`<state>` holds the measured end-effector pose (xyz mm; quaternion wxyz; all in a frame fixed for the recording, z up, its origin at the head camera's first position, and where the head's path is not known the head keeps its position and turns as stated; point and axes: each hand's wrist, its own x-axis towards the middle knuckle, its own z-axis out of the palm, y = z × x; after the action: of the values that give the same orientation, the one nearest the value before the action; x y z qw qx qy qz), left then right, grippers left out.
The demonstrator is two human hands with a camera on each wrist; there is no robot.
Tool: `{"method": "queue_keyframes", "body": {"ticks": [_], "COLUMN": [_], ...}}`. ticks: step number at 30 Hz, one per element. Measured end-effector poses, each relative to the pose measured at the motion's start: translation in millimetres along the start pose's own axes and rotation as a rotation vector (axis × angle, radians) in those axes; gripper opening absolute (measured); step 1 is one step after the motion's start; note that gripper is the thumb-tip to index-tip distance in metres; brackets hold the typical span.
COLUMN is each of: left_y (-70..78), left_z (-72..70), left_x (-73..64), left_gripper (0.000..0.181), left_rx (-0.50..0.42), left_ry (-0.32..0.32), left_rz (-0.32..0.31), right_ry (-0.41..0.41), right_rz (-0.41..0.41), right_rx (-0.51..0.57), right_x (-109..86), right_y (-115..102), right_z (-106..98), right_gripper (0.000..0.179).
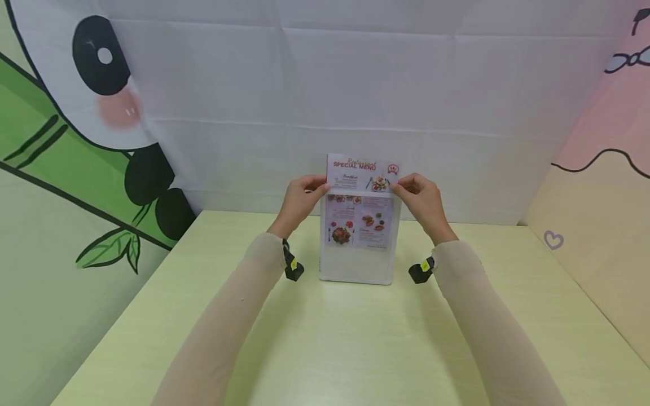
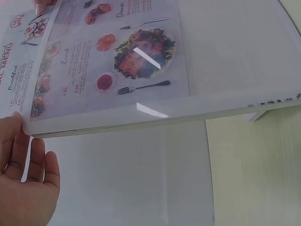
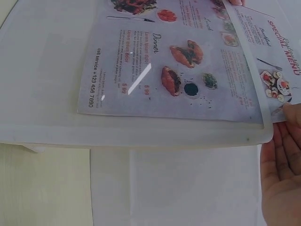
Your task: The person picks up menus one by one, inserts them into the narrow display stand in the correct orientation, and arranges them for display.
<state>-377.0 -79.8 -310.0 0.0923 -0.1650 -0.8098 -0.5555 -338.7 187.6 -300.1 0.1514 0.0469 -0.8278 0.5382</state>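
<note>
A printed menu sheet [image 1: 363,172] sits partly inside a clear, white-framed sign holder [image 1: 355,266] standing upright on the table. Its top part, with the "Special Menu" heading, sticks out above the holder's upper edge; below the sheet's bottom edge the holder shows plain white. My left hand [image 1: 301,200] pinches the sheet's left edge just above the holder's corner. On the opposite edge my right hand [image 1: 424,203] pinches the sheet between thumb and fingers. In the right wrist view the lower menu [image 3: 178,70] shows through the glossy front panel.
The pale wooden table [image 1: 335,344] extends around the holder. Behind it hangs a creased white backdrop [image 1: 355,84]. Painted side panels stand at left [image 1: 66,237] and right [image 1: 599,237]. A small black wrist camera [image 1: 293,268] is strapped on each wrist.
</note>
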Motion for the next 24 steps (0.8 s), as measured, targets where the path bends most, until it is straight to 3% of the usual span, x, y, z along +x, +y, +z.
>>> {"method": "queue_keyframes", "body": {"ticks": [24], "left_y": [-1.1], "left_z": [0.6], "left_x": [0.0], "left_gripper": [0.030], "left_rx": [-0.029], "left_ry": [0.007], "left_rz": [-0.005], "right_ry": [0.010], "right_rz": [0.002], "right_rx": [-0.005], "right_x": [2.1], "right_y": [1.8], "right_z": [2.8], "right_gripper": [0.040]}}
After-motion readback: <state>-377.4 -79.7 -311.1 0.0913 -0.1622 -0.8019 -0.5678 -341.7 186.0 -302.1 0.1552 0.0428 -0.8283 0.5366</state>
